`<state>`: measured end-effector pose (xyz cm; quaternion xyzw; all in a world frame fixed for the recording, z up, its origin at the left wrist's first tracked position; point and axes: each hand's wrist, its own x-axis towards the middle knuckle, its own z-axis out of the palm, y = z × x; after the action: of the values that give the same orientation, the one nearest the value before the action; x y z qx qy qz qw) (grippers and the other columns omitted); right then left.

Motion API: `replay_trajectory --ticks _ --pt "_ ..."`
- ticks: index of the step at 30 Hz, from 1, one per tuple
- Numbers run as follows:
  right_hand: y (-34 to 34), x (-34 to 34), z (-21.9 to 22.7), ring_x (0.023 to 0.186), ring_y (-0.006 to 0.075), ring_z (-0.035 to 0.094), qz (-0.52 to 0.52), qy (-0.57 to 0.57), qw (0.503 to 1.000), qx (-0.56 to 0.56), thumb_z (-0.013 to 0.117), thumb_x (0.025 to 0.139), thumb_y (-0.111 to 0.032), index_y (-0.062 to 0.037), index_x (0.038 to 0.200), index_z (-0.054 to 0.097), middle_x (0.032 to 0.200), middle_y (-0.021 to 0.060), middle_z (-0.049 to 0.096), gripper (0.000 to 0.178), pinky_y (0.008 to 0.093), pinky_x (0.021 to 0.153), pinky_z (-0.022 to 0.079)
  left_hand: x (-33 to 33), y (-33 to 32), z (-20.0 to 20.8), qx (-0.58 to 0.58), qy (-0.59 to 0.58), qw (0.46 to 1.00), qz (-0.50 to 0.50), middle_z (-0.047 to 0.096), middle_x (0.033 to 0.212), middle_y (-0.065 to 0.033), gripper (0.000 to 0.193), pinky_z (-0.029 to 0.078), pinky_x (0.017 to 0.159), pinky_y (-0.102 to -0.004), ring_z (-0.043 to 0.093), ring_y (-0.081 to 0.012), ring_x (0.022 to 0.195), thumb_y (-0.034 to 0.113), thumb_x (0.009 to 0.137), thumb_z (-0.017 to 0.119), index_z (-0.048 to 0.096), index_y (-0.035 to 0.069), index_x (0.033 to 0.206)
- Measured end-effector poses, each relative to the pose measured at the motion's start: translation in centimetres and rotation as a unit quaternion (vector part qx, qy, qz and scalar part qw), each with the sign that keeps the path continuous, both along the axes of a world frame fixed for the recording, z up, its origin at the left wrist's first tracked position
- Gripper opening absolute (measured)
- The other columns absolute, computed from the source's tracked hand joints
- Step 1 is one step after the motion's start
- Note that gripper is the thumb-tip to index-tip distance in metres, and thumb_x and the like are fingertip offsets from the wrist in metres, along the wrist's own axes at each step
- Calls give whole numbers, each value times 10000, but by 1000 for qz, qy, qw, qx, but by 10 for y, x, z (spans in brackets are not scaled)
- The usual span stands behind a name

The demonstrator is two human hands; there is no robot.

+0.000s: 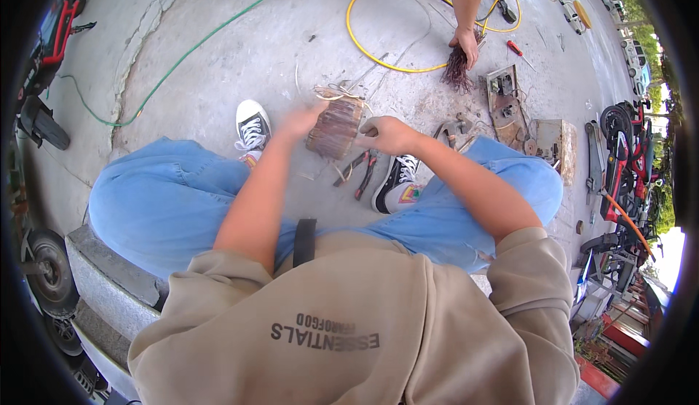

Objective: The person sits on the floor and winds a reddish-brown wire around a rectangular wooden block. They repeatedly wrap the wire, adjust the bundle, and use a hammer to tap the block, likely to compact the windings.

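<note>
Between my feet on the concrete sits a reddish-brown, ridged block that looks like a transformer core (336, 127), with pale wires looped over its top. My left hand (297, 122) is at its left upper side, too blurred to make out the fingers. At the right edge my right hand (389, 135) is closed, fingers curled against the core. Pliers with red-and-black handles (368, 174) lie just below the core, near my right shoe. Another person's hand (464, 44) reaches in from the top and holds a bundle of dark reddish wire (457, 71).
A yellow hose (350, 26) loops across the floor ahead. Off to the right lie a red-handled screwdriver (516, 49), an opened metal housing (507, 106) and a worn metal box (555, 143). A green hose (191, 49) runs along the left. Scooters (626, 150) stand farther right.
</note>
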<state>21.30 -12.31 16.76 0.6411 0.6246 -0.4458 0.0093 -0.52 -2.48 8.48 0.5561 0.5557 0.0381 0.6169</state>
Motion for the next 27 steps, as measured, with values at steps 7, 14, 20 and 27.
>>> replay_trajectory --ticks 7,14,20,27 --pt "17 -2 -42 994 289 680 -263 68 950 151 771 778 -315 12 1209 622 1093 202 692 561 358 889 527 13 -15 -14 -47 15 996 69 624 1266 -163 836 415 1001 -365 587 -254 1154 645 827 645 568 -26 1320" --pt "23 -20 -59 943 232 675 -79 34 959 270 790 791 -291 -74 1216 653 1049 141 707 496 333 857 522 -24 -26 -24 -145 -184 972 21 619 1273 -87 720 415 1010 -365 577 -199 1153 505 816 750 554 44 1333" --pt "33 -9 -71 804 162 682 -336 196 914 116 710 891 -203 -6 1072 686 906 90 721 269 281 748 534 -6 -21 6 -190 -120 972 72 638 1228 -142 766 444 973 -352 603 -225 1119 557 807 724 583 -34 1274" --pt "51 47 -2 779 179 689 -462 332 822 -6 576 992 -291 50 1094 651 900 115 709 364 320 751 567 14 -23 -4 -96 -56 984 141 695 1032 -162 712 517 828 -358 674 -226 911 558 791 737 663 -77 1104"
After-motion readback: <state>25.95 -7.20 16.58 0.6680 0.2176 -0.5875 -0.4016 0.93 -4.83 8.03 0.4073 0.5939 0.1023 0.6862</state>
